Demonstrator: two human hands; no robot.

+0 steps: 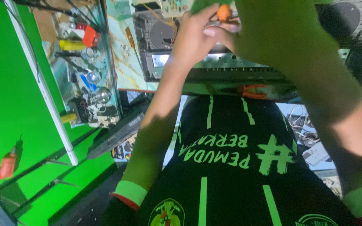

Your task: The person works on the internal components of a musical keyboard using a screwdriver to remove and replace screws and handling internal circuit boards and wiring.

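Note:
Both hands are raised close together at the top of the head view, above my black shirt with green print. My left hand reaches up with its fingers on the edge of a green circuit board. My right hand is closed beside it, its fingertips pinched below a small round orange piece. That piece sits between the two hands; the rest of it is hidden. The right forearm fills the right side, blurred and very near the camera.
Under the hands lies an opened grey electronic device with a metal chassis, and orange-handled pliers lie at its near edge. A cluttered glass shelf of tools stands at left, above an orange drill. Cables and adapters lie at right.

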